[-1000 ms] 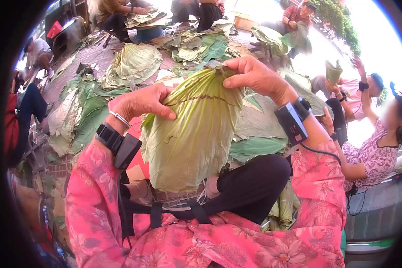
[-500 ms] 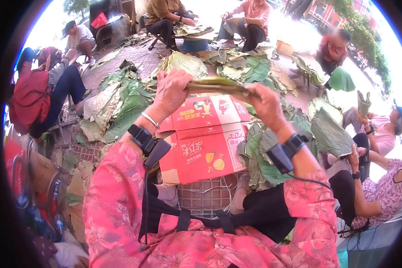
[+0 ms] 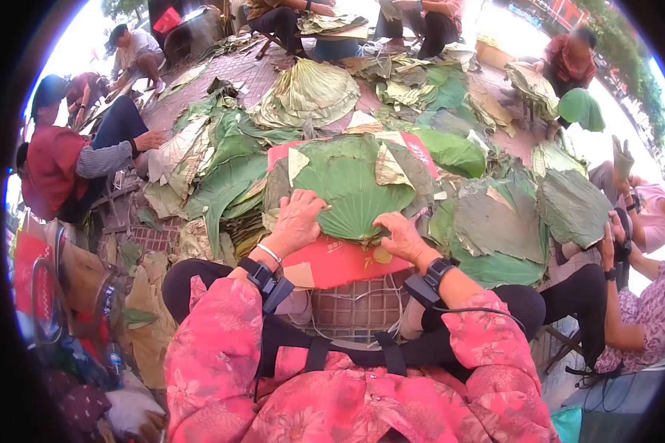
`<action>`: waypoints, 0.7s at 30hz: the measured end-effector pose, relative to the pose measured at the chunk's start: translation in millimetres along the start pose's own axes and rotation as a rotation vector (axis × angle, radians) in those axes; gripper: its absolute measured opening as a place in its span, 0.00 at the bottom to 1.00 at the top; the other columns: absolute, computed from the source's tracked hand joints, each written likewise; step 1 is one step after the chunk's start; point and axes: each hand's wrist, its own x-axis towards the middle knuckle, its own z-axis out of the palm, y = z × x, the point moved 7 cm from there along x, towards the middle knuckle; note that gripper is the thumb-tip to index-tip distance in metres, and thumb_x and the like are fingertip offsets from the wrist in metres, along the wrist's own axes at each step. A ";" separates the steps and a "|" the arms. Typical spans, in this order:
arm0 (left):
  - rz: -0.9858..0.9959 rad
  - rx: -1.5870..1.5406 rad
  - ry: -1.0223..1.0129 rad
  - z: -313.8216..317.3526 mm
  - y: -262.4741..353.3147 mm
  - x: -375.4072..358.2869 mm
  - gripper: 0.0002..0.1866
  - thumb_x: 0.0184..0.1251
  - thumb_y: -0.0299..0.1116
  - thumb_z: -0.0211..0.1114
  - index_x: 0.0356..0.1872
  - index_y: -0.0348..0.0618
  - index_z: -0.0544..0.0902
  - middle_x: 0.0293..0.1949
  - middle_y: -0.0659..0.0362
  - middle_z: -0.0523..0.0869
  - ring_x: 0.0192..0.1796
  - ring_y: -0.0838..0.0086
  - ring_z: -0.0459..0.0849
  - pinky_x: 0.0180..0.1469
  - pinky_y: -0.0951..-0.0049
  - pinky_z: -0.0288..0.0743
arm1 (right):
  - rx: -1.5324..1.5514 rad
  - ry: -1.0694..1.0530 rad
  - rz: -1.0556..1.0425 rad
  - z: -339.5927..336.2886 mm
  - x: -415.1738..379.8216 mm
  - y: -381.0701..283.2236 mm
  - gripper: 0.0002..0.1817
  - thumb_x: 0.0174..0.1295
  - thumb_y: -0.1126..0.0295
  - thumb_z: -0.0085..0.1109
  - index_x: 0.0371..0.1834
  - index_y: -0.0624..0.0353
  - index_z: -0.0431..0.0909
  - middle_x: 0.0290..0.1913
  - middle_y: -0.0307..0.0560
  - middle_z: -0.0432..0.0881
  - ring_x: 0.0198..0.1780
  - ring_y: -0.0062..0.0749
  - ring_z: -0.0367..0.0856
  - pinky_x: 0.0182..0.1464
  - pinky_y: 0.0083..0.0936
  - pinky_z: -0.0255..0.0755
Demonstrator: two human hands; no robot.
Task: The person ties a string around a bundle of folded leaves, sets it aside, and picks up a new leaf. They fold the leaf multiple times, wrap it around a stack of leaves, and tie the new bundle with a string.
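Note:
A large dried lotus leaf [image 3: 358, 196], green in the middle with greyish-brown sides, is spread like a fan on a red printed cardboard sheet [image 3: 340, 267] in front of my knees. Two small pale leaf pieces [image 3: 393, 168] lie on top of it. My left hand [image 3: 300, 220] rests at the leaf's near left edge, fingers apart. At the near right edge is my right hand [image 3: 405, 239], its thumb and fingers loosely bent and spread. Neither hand grips the leaf.
Leaf piles lie to the left [image 3: 229, 173], to the right [image 3: 499, 221] and ahead [image 3: 307, 96]. A person in a red vest [image 3: 55, 173] sits at left. On the right, another person in a patterned top [image 3: 646, 317] holds a leaf [image 3: 571, 207]. Several people sit farther back.
The leaf, held up between both hands before, now lies spread over the cardboard. Both hands have come down toward me and let go of it. The person at left has lowered an arm.

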 end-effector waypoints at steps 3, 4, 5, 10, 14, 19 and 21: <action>0.175 -0.099 -0.060 20.2 41.2 5.0 0.21 0.41 0.29 0.66 0.43 0.47 0.77 0.43 0.58 0.74 0.50 0.61 0.69 0.50 0.59 0.61 | 0.073 -0.018 0.007 -0.2 0.9 1.5 0.15 0.39 0.77 0.53 0.34 0.59 0.75 0.41 0.48 0.78 0.47 0.47 0.73 0.51 0.34 0.69; 0.193 -0.095 -0.104 32.7 50.5 4.7 0.22 0.41 0.29 0.66 0.44 0.47 0.77 0.44 0.58 0.74 0.51 0.61 0.69 0.52 0.60 0.61 | 0.056 -0.020 -0.013 0.3 1.4 0.5 0.15 0.39 0.77 0.53 0.35 0.59 0.76 0.41 0.48 0.78 0.47 0.47 0.73 0.51 0.34 0.69; 0.210 -0.091 -0.150 44.2 57.5 3.4 0.23 0.41 0.29 0.66 0.45 0.47 0.77 0.45 0.59 0.74 0.52 0.61 0.69 0.53 0.60 0.61 | 0.041 -0.023 -0.032 1.2 0.8 -0.3 0.15 0.38 0.77 0.53 0.35 0.59 0.76 0.41 0.48 0.78 0.47 0.47 0.73 0.51 0.35 0.69; 0.124 -0.149 -0.216 74.1 47.5 16.0 0.17 0.45 0.28 0.64 0.42 0.47 0.79 0.41 0.58 0.76 0.50 0.63 0.72 0.50 0.65 0.66 | 0.015 -0.016 -0.047 -5.1 -0.4 2.8 0.16 0.39 0.78 0.54 0.36 0.57 0.77 0.40 0.46 0.78 0.48 0.45 0.72 0.53 0.34 0.67; 0.126 -0.292 -0.141 79.4 35.6 20.6 0.14 0.47 0.28 0.63 0.39 0.46 0.81 0.37 0.58 0.76 0.46 0.62 0.73 0.48 0.64 0.69 | 0.131 -0.009 0.052 -2.9 0.2 19.5 0.14 0.40 0.78 0.56 0.35 0.56 0.78 0.38 0.45 0.79 0.48 0.44 0.72 0.54 0.33 0.66; 0.111 -0.271 -0.164 76.4 38.5 19.3 0.15 0.46 0.27 0.62 0.40 0.46 0.80 0.37 0.58 0.75 0.46 0.62 0.72 0.48 0.64 0.69 | 0.174 0.041 0.094 -1.8 -2.5 22.8 0.11 0.42 0.75 0.57 0.33 0.56 0.78 0.37 0.45 0.79 0.47 0.43 0.73 0.52 0.32 0.67; 0.115 -0.215 -0.185 73.5 42.9 18.1 0.16 0.46 0.27 0.62 0.40 0.46 0.80 0.38 0.58 0.75 0.47 0.63 0.72 0.49 0.64 0.68 | 0.177 0.191 0.161 -9.5 -7.8 29.5 0.11 0.43 0.73 0.57 0.33 0.57 0.78 0.37 0.46 0.79 0.44 0.42 0.74 0.49 0.32 0.69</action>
